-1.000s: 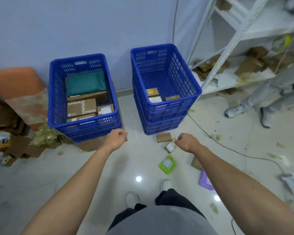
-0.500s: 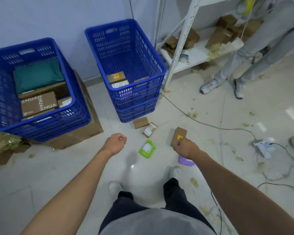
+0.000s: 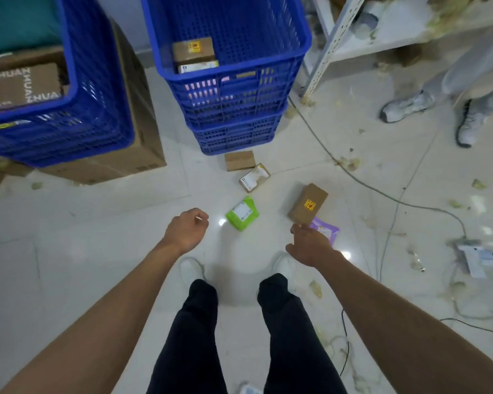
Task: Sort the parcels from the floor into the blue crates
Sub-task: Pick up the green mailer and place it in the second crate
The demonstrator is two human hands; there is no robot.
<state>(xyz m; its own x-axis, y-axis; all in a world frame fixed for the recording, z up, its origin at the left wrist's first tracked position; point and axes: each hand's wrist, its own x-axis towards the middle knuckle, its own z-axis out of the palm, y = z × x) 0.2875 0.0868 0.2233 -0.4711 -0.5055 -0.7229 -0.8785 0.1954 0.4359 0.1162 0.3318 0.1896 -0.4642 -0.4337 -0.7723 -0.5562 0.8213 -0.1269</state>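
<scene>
Several parcels lie on the floor before me: a plain brown box (image 3: 239, 160), a small box with a white label (image 3: 254, 177), a green pouch (image 3: 242, 213), a brown box with a yellow sticker (image 3: 308, 204) and a purple pouch (image 3: 326, 230). My right hand (image 3: 308, 245) reaches down with relaxed fingers just at the near end of the stickered box, partly over the purple pouch, holding nothing. My left hand (image 3: 187, 228) hangs loosely curled and empty, left of the green pouch. The left blue crate (image 3: 97, 81) holds a printed box and a teal parcel. The right blue crate (image 3: 239, 66) holds a few small boxes.
The left crate sits on a large cardboard carton (image 3: 143, 149); the right one is stacked on another blue crate (image 3: 236, 135). A white shelf upright (image 3: 330, 44) and another person's shoes (image 3: 404, 106) are at the right. A cable (image 3: 353, 177) crosses the littered floor.
The view has dropped lower and closer to the floor parcels. My right hand has moved from the small labelled box to the stickered brown box and purple pouch. My left hand stays curled.
</scene>
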